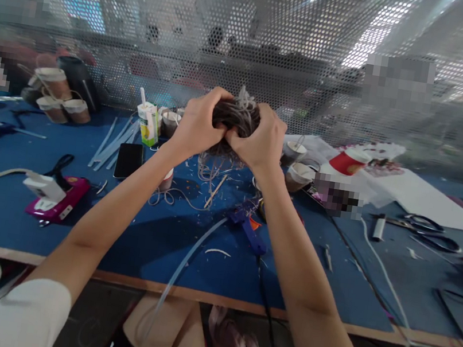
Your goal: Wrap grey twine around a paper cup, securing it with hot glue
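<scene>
Both my hands are raised above the middle of the table, around a bundle of grey-brown yarn [245, 118]. My left hand [200, 119] grips its left side and my right hand [262, 140] its right side, with the two thumbs close together in front. Lighter strands stick up at the top, and loose ends dangle below. What lies inside the bundle is hidden by my fingers. Under my hands, a blue glue gun [249, 229] rests on the table, a long translucent glue stick [191, 254] running from it over the front edge.
A black phone [129, 161], a juice carton [149, 124] and a magenta power strip [57, 200] are at left. Small cups [299, 175], a red cup [349, 161] and scissors [424, 225] are at right. Cables cross the blue table [116, 243]; perforated metal mesh [266, 57] stands behind.
</scene>
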Available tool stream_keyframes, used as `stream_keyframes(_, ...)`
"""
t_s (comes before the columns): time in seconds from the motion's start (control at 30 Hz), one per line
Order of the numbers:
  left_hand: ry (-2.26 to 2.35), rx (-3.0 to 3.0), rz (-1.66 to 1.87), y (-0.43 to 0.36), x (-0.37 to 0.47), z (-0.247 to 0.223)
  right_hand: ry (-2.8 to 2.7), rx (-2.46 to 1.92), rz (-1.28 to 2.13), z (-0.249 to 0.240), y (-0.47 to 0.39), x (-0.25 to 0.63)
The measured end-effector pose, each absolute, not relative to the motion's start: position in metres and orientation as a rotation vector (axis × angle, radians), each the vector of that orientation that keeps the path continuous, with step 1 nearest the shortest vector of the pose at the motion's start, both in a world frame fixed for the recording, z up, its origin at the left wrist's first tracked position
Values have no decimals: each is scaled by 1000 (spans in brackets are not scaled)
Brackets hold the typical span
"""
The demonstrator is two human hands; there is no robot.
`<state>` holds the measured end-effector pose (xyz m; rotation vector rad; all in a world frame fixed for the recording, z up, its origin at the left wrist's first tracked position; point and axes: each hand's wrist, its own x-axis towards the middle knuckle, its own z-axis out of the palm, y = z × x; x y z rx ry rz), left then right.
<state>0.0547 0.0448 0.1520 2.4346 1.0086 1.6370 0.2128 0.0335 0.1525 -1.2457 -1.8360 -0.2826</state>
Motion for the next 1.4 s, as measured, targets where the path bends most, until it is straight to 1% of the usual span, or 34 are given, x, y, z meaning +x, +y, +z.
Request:
stream_keyframes(0.17,1076,2386,1681,47,54,150,-1790,-1240,-393,151,37,219)
stream_keyframes(0.4,964,2245,1631,45,39,161,-1803,-1219,-423,158,41,241)
stream_keyframes(0.63,1007,2189,1542,54,25,163,-1673,-1231,-351,164,39,250)
stream_keyframes(0.73,1018,2097,1612,56,15,164,-1619,-1298,-323,167,40,259)
stream_keyframes(0.87,1056,1929,1732,53,10,166,-1617,-1244,-342,166,46,270)
stream_keyframes(1.03,1107,1783,1755,54,32,162,-1582,-1272,-249,157,58,261)
stream_keyframes(1.17,1054,1722,1633,54,50,162,-1582,-1362,-170,152,62,247)
stream_keyframes(1.3,1003,1636,1398,46,44,173,-1524,-1397,-310,146,62,246)
stream_keyframes(1.33,997,1645,1417,43,40,176,-1517,-1391,-348,145,62,247)
stream_keyframes(1.4,1049,1696,1620,33,33,182,-1519,-1370,-399,143,62,249)
